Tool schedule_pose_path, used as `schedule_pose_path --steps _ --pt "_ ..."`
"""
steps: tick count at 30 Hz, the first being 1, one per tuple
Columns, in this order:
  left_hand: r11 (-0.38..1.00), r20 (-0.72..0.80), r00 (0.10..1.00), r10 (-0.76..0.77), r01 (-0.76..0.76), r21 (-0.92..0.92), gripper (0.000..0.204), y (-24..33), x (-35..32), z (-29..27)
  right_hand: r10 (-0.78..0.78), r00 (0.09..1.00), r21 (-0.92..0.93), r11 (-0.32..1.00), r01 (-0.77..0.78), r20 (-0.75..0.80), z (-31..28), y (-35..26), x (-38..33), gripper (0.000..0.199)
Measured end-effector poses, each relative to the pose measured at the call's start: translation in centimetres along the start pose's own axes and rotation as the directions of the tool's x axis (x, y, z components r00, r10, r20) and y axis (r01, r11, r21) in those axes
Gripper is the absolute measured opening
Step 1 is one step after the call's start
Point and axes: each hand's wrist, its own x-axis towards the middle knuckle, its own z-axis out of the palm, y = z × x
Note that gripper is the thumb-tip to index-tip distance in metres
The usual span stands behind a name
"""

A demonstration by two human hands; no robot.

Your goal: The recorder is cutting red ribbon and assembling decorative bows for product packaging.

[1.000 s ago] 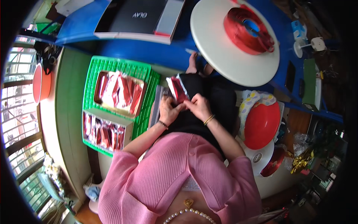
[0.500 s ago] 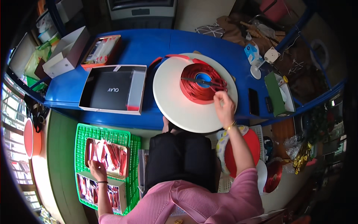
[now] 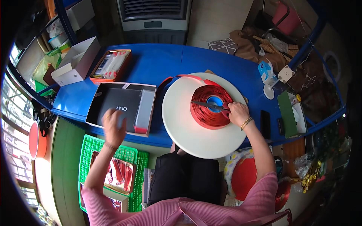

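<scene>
The right hand (image 3: pixel 237 113) rested on the red ribbon roll (image 3: pixel 209 106) lying on the white round disc (image 3: pixel 188 128), its fingers closed around the handles of scissors (image 3: pixel 209 106) whose blades lay across the roll's blue core. The left hand (image 3: pixel 114 126) hovered blurred, fingers loosely open and empty, over the black boxed package (image 3: pixel 120 107), just beyond the green crate (image 3: pixel 90 150).

left hand (image 3: pixel 114 126) motion-blurred, grip unclear, red ribbon roll (image 3: pixel 209 106) partly hidden by right hand (image 3: pixel 238 113)
</scene>
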Motion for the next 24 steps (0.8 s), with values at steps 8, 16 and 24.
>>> schedule_pose_path --steps 8,16,24 --pt "0.912 0.453 0.891 -0.008 -0.18 0.369 0.022 4.1 15.1 21.5 0.152 0.988 0.654 0.749 -0.111 -0.007 -1.4 0.6 -6.5 0.024" --pt "0.88 0.571 0.81 0.133 -0.362 0.309 0.011 7.8 12.4 17.3 0.246 0.966 0.956 0.254 -0.144 0.08 -0.4 1.0 -14.7 0.021" --pt "0.976 0.645 0.752 0.137 -0.212 0.04 0.002 8.7 -4.3 4.8 0.261 0.964 0.993 0.086 -0.082 0.057 0.1 -2.2 -14.9 0.022"
